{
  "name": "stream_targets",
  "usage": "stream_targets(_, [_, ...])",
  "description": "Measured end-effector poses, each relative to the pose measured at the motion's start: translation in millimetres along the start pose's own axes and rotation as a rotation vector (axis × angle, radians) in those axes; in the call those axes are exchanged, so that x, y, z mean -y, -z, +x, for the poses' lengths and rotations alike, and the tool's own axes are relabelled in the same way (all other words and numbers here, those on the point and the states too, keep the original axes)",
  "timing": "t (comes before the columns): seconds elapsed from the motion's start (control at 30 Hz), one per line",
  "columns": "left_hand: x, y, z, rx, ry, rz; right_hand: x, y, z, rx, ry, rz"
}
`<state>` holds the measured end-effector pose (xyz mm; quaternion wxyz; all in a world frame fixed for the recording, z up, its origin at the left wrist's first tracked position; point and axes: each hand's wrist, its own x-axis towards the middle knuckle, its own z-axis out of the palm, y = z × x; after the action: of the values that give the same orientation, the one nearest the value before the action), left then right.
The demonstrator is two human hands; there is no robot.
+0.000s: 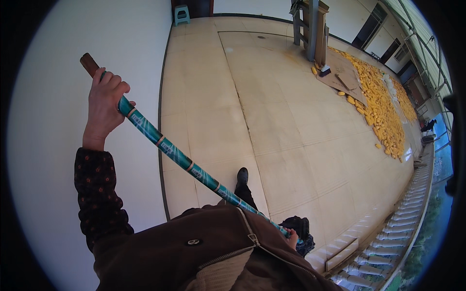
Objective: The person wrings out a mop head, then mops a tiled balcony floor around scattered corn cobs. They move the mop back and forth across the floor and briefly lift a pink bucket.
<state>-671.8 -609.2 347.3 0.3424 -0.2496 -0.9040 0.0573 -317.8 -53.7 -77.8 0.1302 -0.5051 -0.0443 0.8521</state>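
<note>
A long wooden pole wrapped in printed teal film (174,152) slants across the front of my body. My left hand (107,94), raised at the left beside the white wall, is closed around it just below its bare brown wooden end. Low at my right side, my right hand (291,238) grips the pole's lower part; my jacket partly hides that hand. A dark bunched item (296,225) is beside my right hand; I cannot tell what it is. The pole's far lower end is not clearly visible.
Corn cobs (382,109) lie spread at the right, partly beside a flat cardboard sheet (336,69) with a brush head (324,71). A metal frame (312,32) stands behind. A balustrade (400,225) runs along the right; a plastic stool (181,15) stands far back.
</note>
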Motion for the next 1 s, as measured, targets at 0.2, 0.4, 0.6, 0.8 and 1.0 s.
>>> stream_targets(0.2, [19, -40, 125, 0.035, -0.022, 0.053, 29, -134, 128, 0.034, 0.119, -0.122])
stream_targets(0.4, [70, -34, 189, 0.124, 0.026, 0.441, 18, -318, 213, -0.005, 0.009, -0.059])
stream_targets(0.6, [92, -67, 191, 0.18, 0.085, 0.451, -56, -485, 295, 0.033, -0.118, -0.206])
stream_targets(0.8, [182, -121, 209, 0.141, 0.239, 0.575, -136, -612, 351, 0.074, -0.246, -0.288])
stream_targets(1.0, [281, -202, 279, 0.174, 0.314, 0.557, -169, -724, 308, 0.771, 0.404, -1.94])
